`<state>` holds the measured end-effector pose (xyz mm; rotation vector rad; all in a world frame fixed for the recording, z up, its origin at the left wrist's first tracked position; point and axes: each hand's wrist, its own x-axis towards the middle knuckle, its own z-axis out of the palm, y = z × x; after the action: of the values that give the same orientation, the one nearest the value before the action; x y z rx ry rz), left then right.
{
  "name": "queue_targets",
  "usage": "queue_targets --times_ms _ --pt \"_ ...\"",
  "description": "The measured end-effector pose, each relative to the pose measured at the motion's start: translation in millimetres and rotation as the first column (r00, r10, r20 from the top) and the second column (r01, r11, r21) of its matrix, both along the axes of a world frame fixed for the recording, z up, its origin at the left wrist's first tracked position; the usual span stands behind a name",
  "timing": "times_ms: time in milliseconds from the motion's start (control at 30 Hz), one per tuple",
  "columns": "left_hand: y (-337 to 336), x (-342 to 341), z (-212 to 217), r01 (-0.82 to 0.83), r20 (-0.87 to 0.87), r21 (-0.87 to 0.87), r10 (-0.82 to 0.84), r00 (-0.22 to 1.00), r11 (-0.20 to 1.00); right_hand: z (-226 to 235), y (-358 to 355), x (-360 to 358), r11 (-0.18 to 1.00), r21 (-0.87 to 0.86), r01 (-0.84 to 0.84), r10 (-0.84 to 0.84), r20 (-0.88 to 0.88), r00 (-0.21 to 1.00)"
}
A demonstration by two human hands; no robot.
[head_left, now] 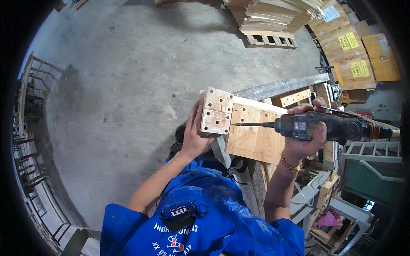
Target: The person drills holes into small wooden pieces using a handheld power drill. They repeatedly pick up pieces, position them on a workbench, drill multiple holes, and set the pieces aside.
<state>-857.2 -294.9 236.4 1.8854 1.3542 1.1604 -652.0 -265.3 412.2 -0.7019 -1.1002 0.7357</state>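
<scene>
My left hand (pixel 194 133) is wrapped round the outer side of a pale wooden block (pixel 218 112) drilled with several round holes. The block sits against the end of a flat wooden board (pixel 252 138); whether the two are joined I cannot tell. My right hand (pixel 308 135) is closed round a black power screwdriver (pixel 314 127), held level above the board. Its long thin bit (pixel 254 125) points left, and the tip appears close to the block's right edge. Whether it touches the wood is unclear.
A metal beam (pixel 282 86) and a drilled wooden strip (pixel 295 97) lie beyond the board. Farther off, stacked boards (pixel 277 19) rest on a pallet (pixel 271 41). Wooden cabinets (pixel 341 47) stand at the far right, and a grey metal frame (pixel 350 209) at the near right.
</scene>
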Motion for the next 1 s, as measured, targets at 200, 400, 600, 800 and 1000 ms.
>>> queue_targets --times_ms 200,400,600,800,1000 --pt "1 -2 -1 0.029 0.018 -0.044 -0.029 0.999 0.999 4 20 -32 0.998 -0.037 -0.059 0.059 0.0 0.998" --pt "2 -2 -6 0.03 0.022 -0.011 -0.03 0.999 0.999 -1 27 -46 0.997 -0.021 0.081 -0.07 0.31 0.948" --pt "0 -4 -7 0.044 0.014 -0.006 -0.044 0.999 0.999 -3 27 -50 0.997 -0.004 0.082 -0.075 0.367 0.927" --pt "0 -4 -10 0.044 -0.014 -0.005 -0.044 0.999 0.999 -7 26 -48 0.999 -0.031 -0.02 0.026 0.23 0.973" --pt "1 -3 -14 0.051 -0.068 0.025 -0.049 0.996 0.998 -18 23 -53 0.992 -0.075 -0.1 0.108 0.117 0.987"
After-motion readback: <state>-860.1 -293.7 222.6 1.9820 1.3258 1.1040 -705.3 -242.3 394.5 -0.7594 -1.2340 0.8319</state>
